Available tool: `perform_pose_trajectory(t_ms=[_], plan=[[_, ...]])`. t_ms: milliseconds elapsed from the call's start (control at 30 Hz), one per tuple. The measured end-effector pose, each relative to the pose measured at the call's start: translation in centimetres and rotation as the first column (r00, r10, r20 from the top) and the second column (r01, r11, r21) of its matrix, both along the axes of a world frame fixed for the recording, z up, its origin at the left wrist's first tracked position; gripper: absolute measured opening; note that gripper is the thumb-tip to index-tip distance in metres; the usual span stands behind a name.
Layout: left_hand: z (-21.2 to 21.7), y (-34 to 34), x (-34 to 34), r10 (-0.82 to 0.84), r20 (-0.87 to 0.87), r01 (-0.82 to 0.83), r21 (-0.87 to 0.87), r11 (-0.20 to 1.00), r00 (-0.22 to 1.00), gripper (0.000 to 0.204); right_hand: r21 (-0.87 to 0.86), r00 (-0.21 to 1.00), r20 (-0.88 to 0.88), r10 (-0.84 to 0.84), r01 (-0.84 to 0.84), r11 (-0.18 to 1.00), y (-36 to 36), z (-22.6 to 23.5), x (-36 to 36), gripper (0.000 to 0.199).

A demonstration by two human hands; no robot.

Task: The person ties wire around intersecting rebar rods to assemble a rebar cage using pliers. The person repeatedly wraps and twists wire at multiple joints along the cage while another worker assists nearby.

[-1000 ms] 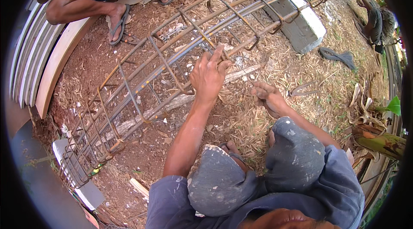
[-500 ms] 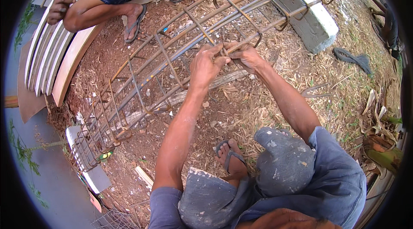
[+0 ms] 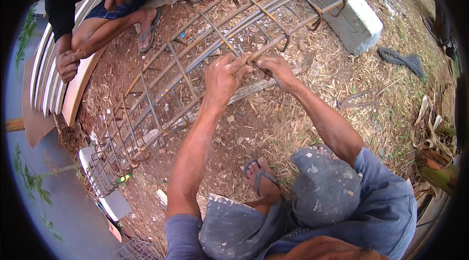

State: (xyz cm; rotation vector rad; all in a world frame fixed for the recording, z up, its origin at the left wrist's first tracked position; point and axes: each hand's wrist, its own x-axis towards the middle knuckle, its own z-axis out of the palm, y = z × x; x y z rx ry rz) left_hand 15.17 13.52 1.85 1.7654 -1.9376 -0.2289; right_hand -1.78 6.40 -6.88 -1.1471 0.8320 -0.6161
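A long rebar cage (image 3: 166, 124) of rusty bars and square stirrups runs across the ground before me, from lower left to upper right. My left hand (image 3: 222, 78) is closed at its near long bar, thumb and fingers pinched where a stirrup crosses. Just right of it, my right hand (image 3: 278, 71) has its fingers curled closed beneath the same bar. What lies in the right fingertips is too small and covered to make out. Smoother grey bars (image 3: 196, 60) run lengthwise inside the cage. Both forearms reach forward over my bent knees.
A concrete block (image 3: 364, 28) bears the cage at upper right; a pale block (image 3: 115, 205) lies under its left end. A person (image 3: 105, 20) crouches across the cage. Curved boards (image 3: 73, 95) stand at left. A wire bundle (image 3: 401, 61) and bent rod (image 3: 358, 99) lie right.
My right hand has drawn slightly down and away from the left, its fingers now under the bar. The person opposite has leaned in, both hands now showing. The view has shifted a little.
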Motion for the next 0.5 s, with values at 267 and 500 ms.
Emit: perform_pose_trajectory(t_ms=[267, 500], plan=[[1.5, -1.3, 2.7, -0.296, 0.145, 0.29, 0.063, 0.955, 0.944, 0.034, 0.14, 0.996, 0.072, 0.051, -0.06, 0.988, 1.1, 3.4, 1.2, 0.063], [4.4, -2.3, 3.1, -0.355, -0.047, 0.351, 0.315, 0.882, 0.934, 0.031, 0.169, 0.993, 0.098, -0.06, 0.043, 0.985, 3.3, 2.2, 2.4, 0.037]])
